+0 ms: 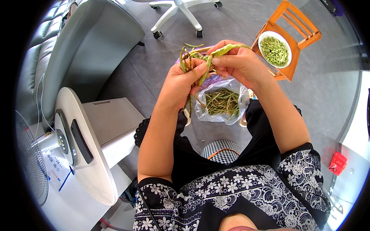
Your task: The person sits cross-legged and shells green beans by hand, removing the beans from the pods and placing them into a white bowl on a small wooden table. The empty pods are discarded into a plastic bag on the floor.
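My left hand (188, 76) grips a small bunch of long bean pods, some green and some browned, whose ends hang below the palm. Between the fingertips of my right hand (238, 62) is a plump green bean pod (224, 50), its thin end lying across the hand. The two hands almost meet, and a short green pod piece (205, 72) stands between them. Below them on the floor, a clear plastic bag (202, 115) holds many green and brownish pods (222, 102). More pods lie on purple plastic (212, 79), partly hidden behind the hands.
On a small wooden chair (294, 57) at the upper right rests a white bowl (290, 55) of shelled or chopped green pieces. A grey sofa (92, 43), an oval table (101, 176) and a fan (29, 161) are at left. A white wheeled chair base (179, 8) stands ahead.
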### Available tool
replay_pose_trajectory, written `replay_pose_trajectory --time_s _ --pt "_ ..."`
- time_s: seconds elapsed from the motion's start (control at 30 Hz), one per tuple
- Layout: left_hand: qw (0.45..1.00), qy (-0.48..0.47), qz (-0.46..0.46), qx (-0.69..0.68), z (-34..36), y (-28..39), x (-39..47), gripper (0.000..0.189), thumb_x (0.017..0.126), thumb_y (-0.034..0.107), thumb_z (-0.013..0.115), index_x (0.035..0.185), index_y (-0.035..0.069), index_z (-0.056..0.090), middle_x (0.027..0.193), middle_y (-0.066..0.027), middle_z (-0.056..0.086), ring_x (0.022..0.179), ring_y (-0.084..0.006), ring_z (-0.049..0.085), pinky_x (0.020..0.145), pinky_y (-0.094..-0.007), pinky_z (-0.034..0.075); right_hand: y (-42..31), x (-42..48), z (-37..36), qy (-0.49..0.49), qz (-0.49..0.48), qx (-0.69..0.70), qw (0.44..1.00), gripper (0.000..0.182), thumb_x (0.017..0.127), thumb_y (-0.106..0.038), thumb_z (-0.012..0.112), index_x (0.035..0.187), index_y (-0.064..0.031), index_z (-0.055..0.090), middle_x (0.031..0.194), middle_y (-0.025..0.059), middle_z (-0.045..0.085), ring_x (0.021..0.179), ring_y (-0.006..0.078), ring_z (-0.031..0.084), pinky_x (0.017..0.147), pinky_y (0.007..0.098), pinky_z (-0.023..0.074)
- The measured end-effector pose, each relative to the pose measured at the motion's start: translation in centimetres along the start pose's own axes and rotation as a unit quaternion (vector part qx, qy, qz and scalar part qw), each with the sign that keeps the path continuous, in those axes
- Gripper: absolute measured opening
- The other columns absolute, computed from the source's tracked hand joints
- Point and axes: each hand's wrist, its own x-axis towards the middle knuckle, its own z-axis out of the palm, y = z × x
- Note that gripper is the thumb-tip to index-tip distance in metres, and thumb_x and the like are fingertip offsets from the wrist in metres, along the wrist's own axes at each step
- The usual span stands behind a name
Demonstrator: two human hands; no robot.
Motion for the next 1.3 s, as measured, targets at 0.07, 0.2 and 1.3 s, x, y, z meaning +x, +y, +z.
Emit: replay_pose_trajectory --time_s 0.07,0.2,1.3 --pt "1.0 0.01 0.001 0.005 0.1 -0.1 -0.1 0.014 0.085 0.015 0.058 0.089 0.002 0.058 0.069 -0.0018 0.056 0.049 -0.0049 0.042 0.04 -0.018 0.03 -0.1 -0.1 0.1 0.0 -0.001 -0.011 1.0 0.015 0.077 -0.001 0.061 0.091 0.001 0.058 0.072 0.0052 0.055 0.055 0.0091 0.046 0.05 0.0224 0.038" --pt "1.0 0.002 0.012 0.022 0.1 -0.3 0.0 0.013 0.084 0.014 0.059 0.088 0.002 0.058 0.069 -0.0016 0.055 0.049 -0.0051 0.042 0.04 -0.0179 0.03 -0.3 -0.1 0.2 0.011 0.011 -0.026 1.0 0.012 0.075 0.001 0.059 0.086 0.0004 0.056 0.069 0.0046 0.054 0.054 0.0086 0.044 0.048 0.0222 0.036" --pt "0.981 0.075 0.08 0.162 0.6 -0.9 0.4 0.012 0.085 0.015 0.058 0.081 0.004 0.059 0.064 0.0031 0.052 0.049 -0.0032 0.041 0.042 -0.0168 0.028 1.5 0.6 0.2 0.068 0.077 0.111 0.989 0.014 0.079 -0.008 0.059 0.089 0.0022 0.059 0.07 0.0027 0.053 0.056 0.0089 0.045 0.049 0.022 0.0352"
